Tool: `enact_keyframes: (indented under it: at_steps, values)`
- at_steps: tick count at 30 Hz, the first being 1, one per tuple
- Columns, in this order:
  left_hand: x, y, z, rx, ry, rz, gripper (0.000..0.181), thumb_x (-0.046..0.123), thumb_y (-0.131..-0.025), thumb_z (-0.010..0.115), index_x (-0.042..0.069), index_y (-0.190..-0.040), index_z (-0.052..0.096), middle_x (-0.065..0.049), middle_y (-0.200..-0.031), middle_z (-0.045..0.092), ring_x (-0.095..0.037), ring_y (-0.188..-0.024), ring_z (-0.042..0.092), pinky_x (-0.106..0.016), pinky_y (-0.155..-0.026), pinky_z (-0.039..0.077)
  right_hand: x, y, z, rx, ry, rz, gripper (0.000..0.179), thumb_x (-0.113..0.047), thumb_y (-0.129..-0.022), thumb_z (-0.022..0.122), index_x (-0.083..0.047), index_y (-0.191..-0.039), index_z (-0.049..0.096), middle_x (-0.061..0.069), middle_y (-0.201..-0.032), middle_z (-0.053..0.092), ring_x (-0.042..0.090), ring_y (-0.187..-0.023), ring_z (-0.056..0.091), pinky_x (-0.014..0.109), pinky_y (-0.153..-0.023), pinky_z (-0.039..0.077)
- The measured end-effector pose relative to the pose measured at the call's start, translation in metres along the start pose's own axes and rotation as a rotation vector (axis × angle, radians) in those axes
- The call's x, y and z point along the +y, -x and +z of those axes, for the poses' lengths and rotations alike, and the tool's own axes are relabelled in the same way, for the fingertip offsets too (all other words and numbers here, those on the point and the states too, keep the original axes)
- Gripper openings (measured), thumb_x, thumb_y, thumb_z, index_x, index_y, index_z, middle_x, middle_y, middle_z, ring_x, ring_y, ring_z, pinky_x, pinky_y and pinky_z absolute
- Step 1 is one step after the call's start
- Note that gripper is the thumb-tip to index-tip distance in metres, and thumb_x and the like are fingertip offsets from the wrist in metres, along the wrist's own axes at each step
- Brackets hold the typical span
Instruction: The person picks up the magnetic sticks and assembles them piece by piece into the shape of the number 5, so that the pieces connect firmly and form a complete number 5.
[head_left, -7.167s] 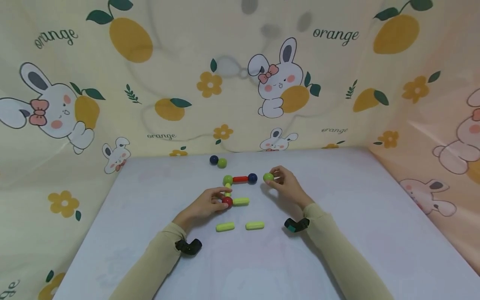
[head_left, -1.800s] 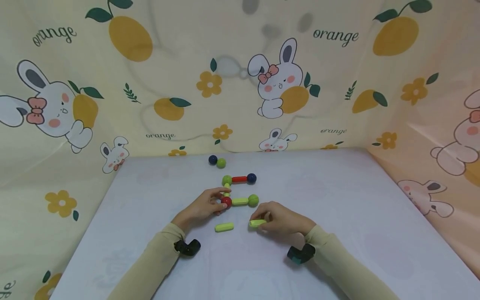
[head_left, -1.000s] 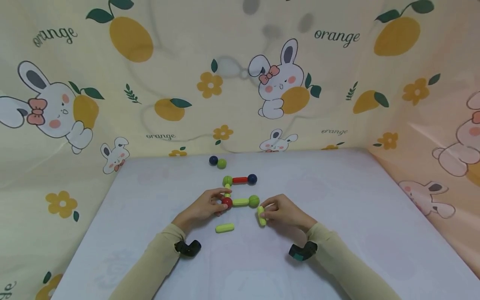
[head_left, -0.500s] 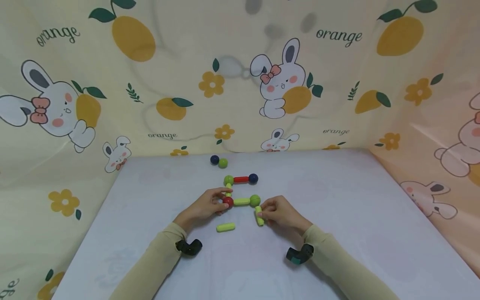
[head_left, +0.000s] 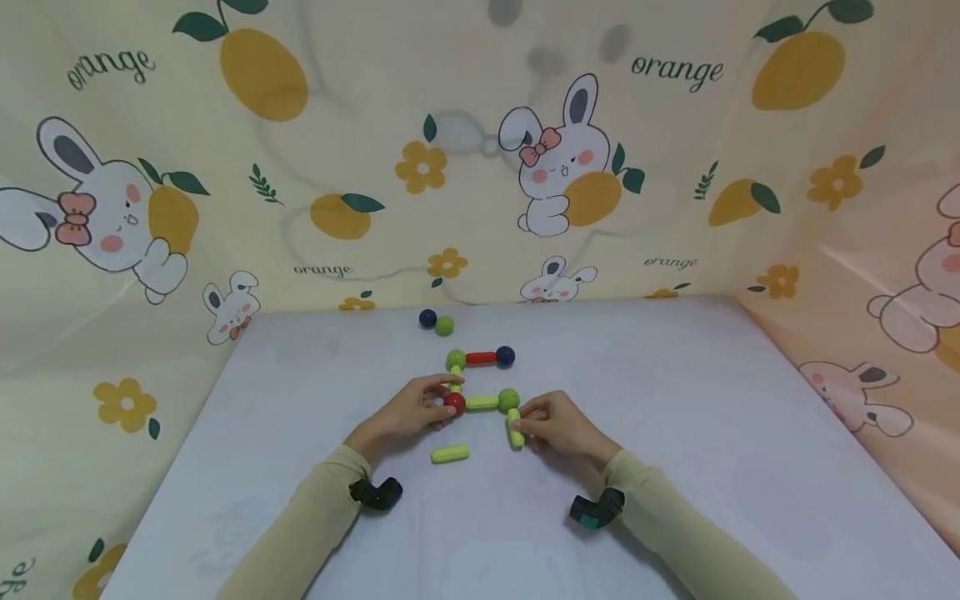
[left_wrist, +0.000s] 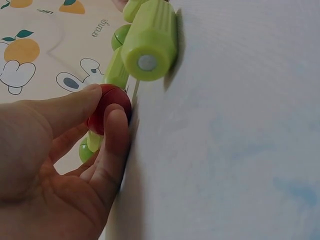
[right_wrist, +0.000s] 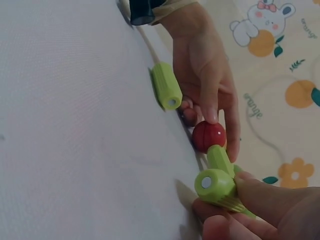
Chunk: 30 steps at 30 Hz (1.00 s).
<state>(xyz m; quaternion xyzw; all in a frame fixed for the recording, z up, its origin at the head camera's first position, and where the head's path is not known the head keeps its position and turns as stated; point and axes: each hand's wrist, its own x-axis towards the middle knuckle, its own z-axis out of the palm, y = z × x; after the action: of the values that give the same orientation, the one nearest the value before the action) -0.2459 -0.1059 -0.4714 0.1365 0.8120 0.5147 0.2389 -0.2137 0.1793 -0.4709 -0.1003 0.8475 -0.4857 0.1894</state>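
My left hand (head_left: 408, 411) pinches a red ball (left_wrist: 109, 107) between thumb and fingers. From that ball one yellow-green rod runs back to a green ball (head_left: 456, 360), and another yellow-green rod (head_left: 482, 402) runs right to a second green ball (head_left: 508, 400). A red rod (head_left: 481, 358) links the back green ball to a dark blue ball (head_left: 505, 357). In my right hand (head_left: 562, 425) a yellow-green rod (head_left: 515, 429) is pinched, its far end at the second green ball. The right wrist view shows a grey round spot on this rod's near end (right_wrist: 206, 182).
A loose yellow-green rod (head_left: 450, 454) lies on the white table (head_left: 487, 533) in front of the red ball. Farther back sit a dark blue ball (head_left: 427, 318) and a green ball (head_left: 445, 325), side by side. A printed cloth (head_left: 480, 233) hangs behind the table.
A green ball from my right hand now sits on the right-hand rod's end. My right hand picked up a rod, turned it lengthwise and brought it to that ball. The left hand stayed put.
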Motion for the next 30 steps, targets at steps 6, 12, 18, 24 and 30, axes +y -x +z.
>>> enact_keyframes:
  at_steps: [6,12,18,24,30]
  values:
    - [0.0008,-0.0014,-0.0013,-0.01,-0.015,0.012,0.05,0.011,-0.1,0.062,0.018,-0.148,0.05,-0.017,-0.133,0.057,-0.014,-0.071,0.06,-0.025,-0.073,0.052,-0.0022,-0.0027,0.0017,0.015,-0.028,0.024,0.033,-0.021,-0.096,0.07,0.006,-0.114,0.071,0.001,-0.068,0.071,0.008,-0.054,0.055,0.022,-0.054,0.045]
    - [0.0003,-0.0023,-0.0017,-0.011,-0.014,0.008,0.05,0.01,-0.1,0.062,0.017,-0.148,0.05,-0.017,-0.132,0.057,-0.014,-0.072,0.06,-0.025,-0.073,0.052,-0.0045,-0.0021,0.0017,0.023,-0.031,0.041,0.033,-0.022,-0.096,0.07,0.005,-0.114,0.072,0.002,-0.069,0.072,0.008,-0.054,0.056,0.022,-0.055,0.046]
    - [0.0014,-0.0016,-0.0005,0.003,-0.005,-0.02,0.05,0.011,-0.099,0.064,0.02,-0.147,0.052,-0.014,-0.131,0.058,-0.016,-0.073,0.06,-0.026,-0.073,0.053,-0.0056,-0.0012,0.0029,0.029,-0.03,0.06,0.034,-0.022,-0.096,0.07,0.005,-0.117,0.071,0.002,-0.069,0.072,0.008,-0.054,0.056,0.022,-0.055,0.046]
    - [0.001,-0.001,0.0,0.0,-0.006,-0.006,0.05,0.011,-0.099,0.063,0.019,-0.147,0.051,-0.015,-0.131,0.058,-0.015,-0.072,0.06,-0.026,-0.073,0.053,-0.0051,-0.0017,0.0037,0.029,-0.028,0.071,0.034,-0.024,-0.096,0.07,0.004,-0.116,0.071,0.001,-0.069,0.073,0.008,-0.053,0.057,0.022,-0.055,0.047]
    - [-0.0011,-0.0009,-0.0001,-0.005,-0.005,0.001,0.05,0.011,-0.099,0.063,0.018,-0.147,0.051,-0.016,-0.131,0.058,-0.015,-0.073,0.061,-0.027,-0.074,0.054,-0.003,-0.0026,0.0036,0.037,-0.011,0.074,0.035,-0.027,-0.096,0.069,0.002,-0.116,0.071,0.002,-0.073,0.074,0.008,-0.053,0.057,0.022,-0.056,0.046]
